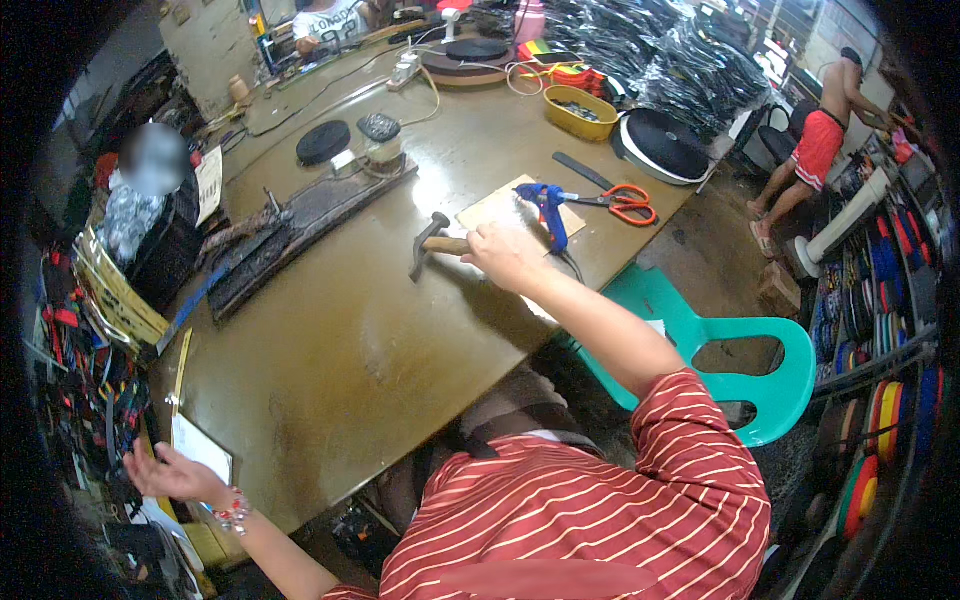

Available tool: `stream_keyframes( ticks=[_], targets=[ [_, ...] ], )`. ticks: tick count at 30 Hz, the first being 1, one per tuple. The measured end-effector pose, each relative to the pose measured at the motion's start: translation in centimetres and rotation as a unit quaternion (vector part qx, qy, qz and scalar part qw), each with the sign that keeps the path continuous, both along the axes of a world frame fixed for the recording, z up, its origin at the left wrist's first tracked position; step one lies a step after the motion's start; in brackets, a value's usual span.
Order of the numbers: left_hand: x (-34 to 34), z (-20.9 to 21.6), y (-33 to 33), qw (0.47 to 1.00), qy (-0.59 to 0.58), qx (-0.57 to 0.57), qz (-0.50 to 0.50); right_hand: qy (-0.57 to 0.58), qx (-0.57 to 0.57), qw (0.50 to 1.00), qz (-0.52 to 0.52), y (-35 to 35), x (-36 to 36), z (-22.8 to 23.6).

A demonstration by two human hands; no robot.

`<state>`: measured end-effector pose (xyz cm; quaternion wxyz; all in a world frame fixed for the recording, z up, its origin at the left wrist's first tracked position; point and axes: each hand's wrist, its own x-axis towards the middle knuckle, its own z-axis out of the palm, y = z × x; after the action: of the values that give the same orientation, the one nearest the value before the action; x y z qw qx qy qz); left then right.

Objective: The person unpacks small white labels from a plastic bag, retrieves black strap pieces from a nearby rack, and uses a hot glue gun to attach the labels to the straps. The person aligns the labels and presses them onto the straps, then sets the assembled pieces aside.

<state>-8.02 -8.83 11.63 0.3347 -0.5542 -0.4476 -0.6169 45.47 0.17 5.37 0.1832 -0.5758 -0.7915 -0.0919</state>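
Observation:
My right hand (503, 252) is closed round the wooden handle of a hammer (430, 246), whose dark metal head points to the left over the table (330, 380). Just beyond that hand lie a blue glue gun (546, 210), a light sheet of card (487, 208) and scissors with orange handles (630, 204). Out at the table's left edge, my left hand (175, 475) has its fingers spread with nothing in them. Next to it is a white notepad (203, 449), and a beaded bracelet (233, 513) circles that wrist.
A long dark board (310, 240) crosses the table's left part. Black webbing rolls (323, 142) and a yellow tub (580, 113) stand farther back. A green plastic chair (700, 350) touches the right side. Another person (825, 120) stands at the shelves, far right.

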Motion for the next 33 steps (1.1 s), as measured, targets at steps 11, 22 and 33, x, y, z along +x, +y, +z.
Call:
stream_keyframes(
  ticks=[11, 22, 33],
  targets=[
    [6.7, -2.4, -2.0, 0.953, 0.041, -0.299, -0.018, 0.084, -0.084, 0.922, -0.369, 1.7, 21.9, 3.5],
    [11.7, -1.3, 0.7, 0.914, 0.15, -0.34, -0.165, 0.14, 0.287, 0.917, -0.238, -7.2, 23.4, 6.2],
    [20.5, -1.6, 0.4, 0.888, 0.111, -0.337, -0.293, 0.392, 0.577, 0.704, 0.136, -19.8, 7.8, 14.3]
  ],
)
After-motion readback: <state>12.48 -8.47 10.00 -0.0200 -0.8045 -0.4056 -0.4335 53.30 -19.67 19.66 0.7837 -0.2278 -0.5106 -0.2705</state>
